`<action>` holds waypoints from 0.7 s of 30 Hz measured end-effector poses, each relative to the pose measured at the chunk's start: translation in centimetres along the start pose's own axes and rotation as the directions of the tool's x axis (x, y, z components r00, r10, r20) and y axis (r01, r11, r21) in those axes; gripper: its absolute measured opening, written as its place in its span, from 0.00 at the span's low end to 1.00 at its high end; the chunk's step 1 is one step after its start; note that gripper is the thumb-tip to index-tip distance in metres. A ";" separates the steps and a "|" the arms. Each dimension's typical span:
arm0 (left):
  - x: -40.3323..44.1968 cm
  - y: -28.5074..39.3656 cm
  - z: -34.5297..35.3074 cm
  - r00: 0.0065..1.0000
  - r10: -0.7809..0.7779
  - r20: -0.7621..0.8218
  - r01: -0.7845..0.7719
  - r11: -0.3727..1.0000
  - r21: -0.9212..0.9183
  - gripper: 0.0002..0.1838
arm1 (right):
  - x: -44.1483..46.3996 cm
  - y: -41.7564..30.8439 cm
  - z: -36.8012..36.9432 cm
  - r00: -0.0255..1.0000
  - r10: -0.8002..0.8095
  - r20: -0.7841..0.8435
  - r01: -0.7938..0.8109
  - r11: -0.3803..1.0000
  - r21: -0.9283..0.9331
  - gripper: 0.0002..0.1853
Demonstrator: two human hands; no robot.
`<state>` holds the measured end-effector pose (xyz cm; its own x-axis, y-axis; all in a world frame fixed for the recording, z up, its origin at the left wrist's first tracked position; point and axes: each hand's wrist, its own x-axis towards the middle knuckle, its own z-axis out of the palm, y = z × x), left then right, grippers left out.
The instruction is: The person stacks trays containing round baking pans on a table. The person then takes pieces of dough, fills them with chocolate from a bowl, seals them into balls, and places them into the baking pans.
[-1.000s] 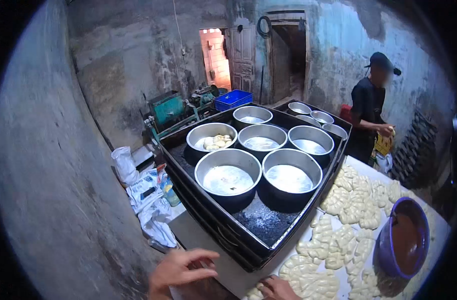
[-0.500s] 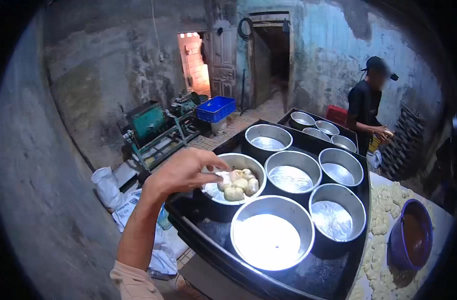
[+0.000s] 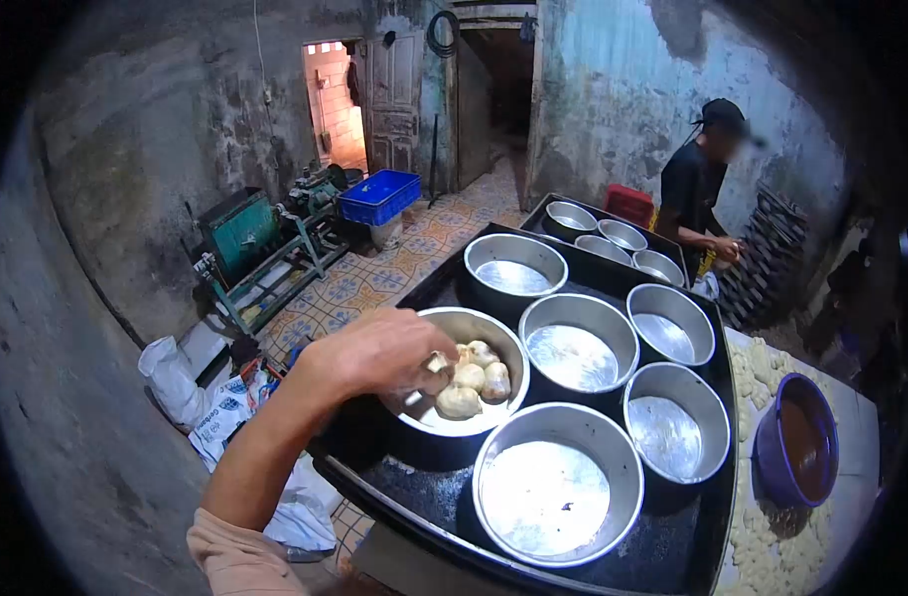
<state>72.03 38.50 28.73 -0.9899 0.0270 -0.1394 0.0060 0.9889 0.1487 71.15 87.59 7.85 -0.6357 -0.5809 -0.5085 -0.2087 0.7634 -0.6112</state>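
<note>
My left hand (image 3: 382, 353) reaches in from the lower left over a round metal pan (image 3: 513, 340). Its fingers curl down inside the rim and look closed on a pale dough ball (image 3: 436, 364), which they partly cover. Beside the fingertips, several more dough balls (image 3: 471, 377) sit bunched together on the pan's bottom. The pan stands on a large black tray (image 3: 414, 480). I cannot see my right hand.
Several round pans (image 3: 558, 487) share the black tray; a second tray behind holds more (image 3: 571, 216). At right, flattened dough pieces (image 3: 762, 372) and a purple basin (image 3: 796, 437) of brown liquid cover part of a table. A person (image 3: 700, 189) stands beyond. A blue crate (image 3: 379, 199) and green machine (image 3: 243, 238) stand left.
My left hand's fingers have gone from spread above the dough balls to curled in among them. The view has shifted, so the room appears further left. The other person's hands have moved slightly.
</note>
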 end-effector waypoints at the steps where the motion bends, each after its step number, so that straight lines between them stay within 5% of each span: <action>1: 0.2 -0.3 0.5 0.996 0.040 -0.084 -0.040 0.999 0.010 0.20 | -0.2 0.2 0.1 1.000 0.002 -0.008 -0.002 1.000 0.004 0.21; 6: 1.7 0.9 2.3 0.966 0.222 -0.131 -0.212 0.973 0.089 0.21 | -2.2 2.5 1.5 0.998 0.036 -0.057 -0.032 0.998 0.062 0.20; 9: 1.6 1.6 2.4 0.989 0.135 -0.054 -0.126 0.980 0.153 0.23 | -3.5 5.0 2.8 0.991 0.092 -0.096 -0.073 0.980 0.185 0.20; 11: 0.5 3.5 2.4 0.976 0.028 -0.215 -0.014 0.998 0.064 0.22 | -3.5 6.7 3.7 0.988 0.101 -0.115 -0.073 0.972 0.224 0.20; 12: 0.6 3.2 2.4 0.964 0.057 -0.261 -0.073 0.996 -0.052 0.22 | -1.9 8.3 4.4 0.968 -0.227 -0.104 0.197 0.951 -0.240 0.16; 13: -0.2 4.7 2.0 0.951 0.051 -0.306 -0.059 0.998 -0.017 0.24 | -2.6 8.3 3.9 0.917 -0.332 -0.219 0.279 0.929 -0.242 0.13; 14: -0.9 4.7 2.9 0.925 -0.045 -0.376 0.039 0.999 -0.024 0.26 | -3.3 7.4 2.4 0.944 -0.238 -0.229 0.196 0.962 -0.191 0.14; 16: -3.5 7.0 3.0 0.896 -0.008 -0.443 0.056 0.994 0.095 0.29 | -3.8 10.8 2.3 0.861 -0.322 -0.393 0.325 0.944 -0.062 0.15; 18: -7.0 8.8 3.1 0.883 0.021 -0.470 0.045 0.991 0.128 0.25 | -5.0 13.5 1.1 0.833 -0.235 -0.501 0.271 0.963 -0.001 0.14; 19: -9.0 6.1 3.6 0.887 0.129 -0.443 -0.023 0.971 0.237 0.24 | -5.7 14.8 0.0 0.809 -0.161 -0.566 0.223 0.974 0.042 0.13; 20: -11.5 3.8 5.1 0.782 0.153 -0.604 -0.131 0.988 0.081 0.24 | -6.4 16.2 -1.3 0.779 -0.092 -0.620 0.184 0.979 0.086 0.13; 21: -13.5 7.6 4.7 0.797 0.177 -0.578 -0.172 0.983 0.064 0.25 | -6.9 18.2 -2.7 0.759 0.024 -0.651 0.110 0.980 0.165 0.14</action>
<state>86.08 46.37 27.14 -0.8695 0.1117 0.4812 0.1853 0.9767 0.1080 69.77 106.25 1.88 -0.9711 -0.2386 -0.0063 -0.1519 0.6382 -0.7547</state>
